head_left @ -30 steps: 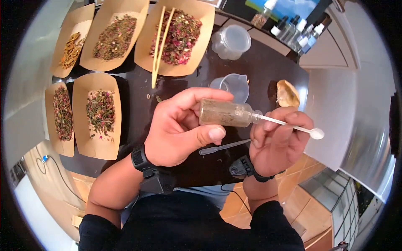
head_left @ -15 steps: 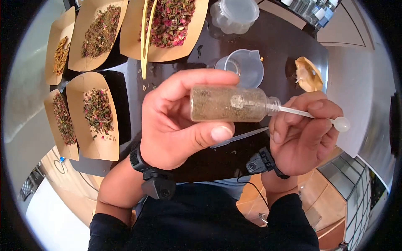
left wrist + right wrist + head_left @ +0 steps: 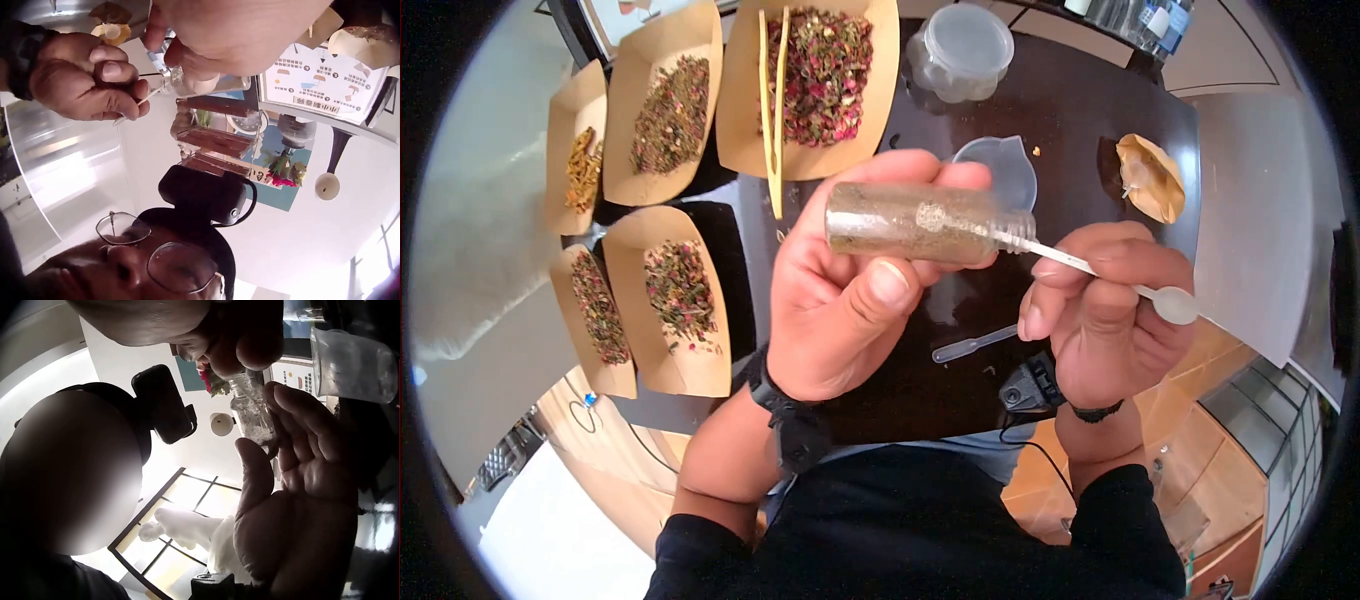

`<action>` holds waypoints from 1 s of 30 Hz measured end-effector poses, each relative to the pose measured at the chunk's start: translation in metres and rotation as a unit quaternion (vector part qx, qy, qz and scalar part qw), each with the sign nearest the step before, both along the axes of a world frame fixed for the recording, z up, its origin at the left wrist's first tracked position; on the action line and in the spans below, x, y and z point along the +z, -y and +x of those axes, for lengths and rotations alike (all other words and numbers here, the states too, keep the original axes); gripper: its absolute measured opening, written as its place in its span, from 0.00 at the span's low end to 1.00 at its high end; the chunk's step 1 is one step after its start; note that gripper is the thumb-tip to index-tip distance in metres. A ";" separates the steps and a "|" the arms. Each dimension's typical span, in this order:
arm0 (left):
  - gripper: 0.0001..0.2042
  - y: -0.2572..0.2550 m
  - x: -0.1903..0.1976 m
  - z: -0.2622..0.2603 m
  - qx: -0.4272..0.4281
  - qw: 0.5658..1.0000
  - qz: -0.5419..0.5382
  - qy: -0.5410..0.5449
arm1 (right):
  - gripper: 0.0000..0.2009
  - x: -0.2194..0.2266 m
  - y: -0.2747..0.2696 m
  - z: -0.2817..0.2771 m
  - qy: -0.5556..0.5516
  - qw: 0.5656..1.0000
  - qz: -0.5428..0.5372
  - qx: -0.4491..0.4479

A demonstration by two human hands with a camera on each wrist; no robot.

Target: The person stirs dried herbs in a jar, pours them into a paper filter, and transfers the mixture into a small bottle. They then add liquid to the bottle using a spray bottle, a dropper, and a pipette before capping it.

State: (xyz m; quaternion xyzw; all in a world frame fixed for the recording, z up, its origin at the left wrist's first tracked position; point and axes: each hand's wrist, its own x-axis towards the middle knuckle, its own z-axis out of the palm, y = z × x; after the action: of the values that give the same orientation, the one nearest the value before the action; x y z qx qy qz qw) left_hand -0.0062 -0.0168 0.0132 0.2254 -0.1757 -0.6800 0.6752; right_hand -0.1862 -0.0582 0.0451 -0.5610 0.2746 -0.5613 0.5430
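In the head view, the left hand [image 3: 830, 310] grips a clear glass bottle [image 3: 910, 222] lying nearly level, its mouth to the right and brownish bits inside. The right hand [image 3: 1115, 310] pinches a thin white stick with a round, spoon-like end [image 3: 1173, 305]; its other end is in the bottle's neck. From the left wrist view, the right hand [image 3: 87, 78] holds the stick beside the bottle neck. The right wrist view shows the bottle [image 3: 250, 415] between the left hand's thumb and fingers [image 3: 312, 431].
Paper trays [image 3: 625, 330] of dried plant bits stand at the left, with tongs [image 3: 772, 130] on one. Behind the hands are a lidded tub [image 3: 960, 55] and a clear cup [image 3: 1012, 180]. A plastic dropper [image 3: 970, 345] lies near the front; a crumpled tan item [image 3: 1152, 180] lies right.
In the head view the bottle has come closer to the camera than a second ago. The right hand and stick have shifted right, and the stick's end remains in the neck. The whole view has shifted.
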 end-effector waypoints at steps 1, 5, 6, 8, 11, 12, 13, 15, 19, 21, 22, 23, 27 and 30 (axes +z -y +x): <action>0.30 0.000 -0.001 0.000 -0.003 1.000 -0.015 0.001 | 0.10 0.000 0.001 0.002 0.006 1.000 -0.007 -0.005; 0.30 0.003 -0.005 0.001 -0.017 1.000 -0.018 0.017 | 0.09 0.001 0.000 0.002 0.008 1.000 0.004 -0.012; 0.30 0.003 -0.005 0.000 -0.021 0.999 -0.030 0.024 | 0.09 0.001 0.000 0.002 0.015 1.000 -0.008 -0.016; 0.28 0.003 -0.007 0.000 -0.015 0.999 -0.029 0.011 | 0.09 0.000 0.002 0.002 -0.023 0.999 -0.030 -0.019; 0.27 0.004 -0.008 0.001 -0.014 0.998 -0.050 0.020 | 0.07 -0.003 0.000 0.004 -0.018 0.999 -0.027 -0.030; 0.27 0.006 -0.006 0.001 -0.006 0.999 -0.042 0.027 | 0.07 -0.001 0.000 0.004 -0.017 0.999 -0.022 -0.026; 0.26 0.007 -0.003 0.000 0.000 0.999 -0.038 0.015 | 0.07 -0.001 -0.001 0.003 -0.011 1.000 -0.009 -0.019; 0.27 0.007 -0.008 0.002 0.010 0.999 -0.040 0.025 | 0.06 0.003 -0.003 0.005 -0.026 0.999 0.005 -0.034; 0.28 0.003 0.003 0.002 0.038 0.997 -0.047 0.057 | 0.08 0.004 -0.001 0.001 -0.052 0.998 0.020 -0.016; 0.27 -0.001 0.017 0.002 0.047 0.994 -0.061 0.083 | 0.10 0.012 -0.010 0.000 -0.059 0.998 0.035 -0.010; 0.28 -0.003 0.025 0.000 0.061 0.992 -0.051 0.097 | 0.10 0.015 -0.012 -0.001 -0.059 0.998 0.033 -0.011; 0.26 -0.007 0.032 -0.002 0.061 0.993 -0.051 0.091 | 0.10 0.018 -0.018 -0.002 -0.060 0.998 0.031 -0.010; 0.22 -0.012 0.040 -0.005 0.062 0.990 -0.059 0.113 | 0.09 0.017 -0.022 0.001 -0.023 0.999 0.033 0.027; 0.24 -0.023 0.045 -0.002 0.056 0.976 -0.080 0.194 | 0.08 0.028 -0.035 0.006 0.018 0.997 0.058 0.048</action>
State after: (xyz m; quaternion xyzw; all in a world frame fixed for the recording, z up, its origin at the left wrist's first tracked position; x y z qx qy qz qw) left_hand -0.0080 0.0064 0.0583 0.3075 -0.3445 -0.5683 0.6810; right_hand -0.1800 -0.0229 0.0726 -0.5311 0.2696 -0.5277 0.6057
